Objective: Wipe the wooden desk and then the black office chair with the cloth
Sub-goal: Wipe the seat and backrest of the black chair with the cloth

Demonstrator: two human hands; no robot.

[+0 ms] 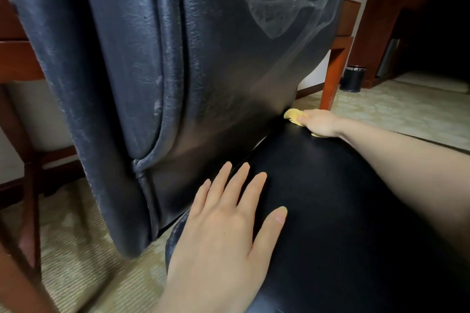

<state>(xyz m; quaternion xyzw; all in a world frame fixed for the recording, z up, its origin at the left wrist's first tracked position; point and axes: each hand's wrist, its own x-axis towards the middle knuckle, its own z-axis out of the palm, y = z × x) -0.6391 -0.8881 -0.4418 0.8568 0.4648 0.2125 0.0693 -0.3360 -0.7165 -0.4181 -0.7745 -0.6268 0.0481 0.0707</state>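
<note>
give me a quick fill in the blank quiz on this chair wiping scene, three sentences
1. The right hand presses a crumpled ____ cloth onto the far edge of the black leather office chair seat.
2. The left hand lies on that seat with fingers straight and spread, holding ____.
3. On the floor beyond the reddish wooden desk leg stands a small round ____ waste bin.

Missing words: yellow; nothing; black

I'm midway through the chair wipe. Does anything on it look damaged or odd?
Yes. The backrest leather is scuffed and cracked, with whitish wear along its left seam. A pale streaky smear sits near its upper right. The seat looks smooth and intact.
</note>
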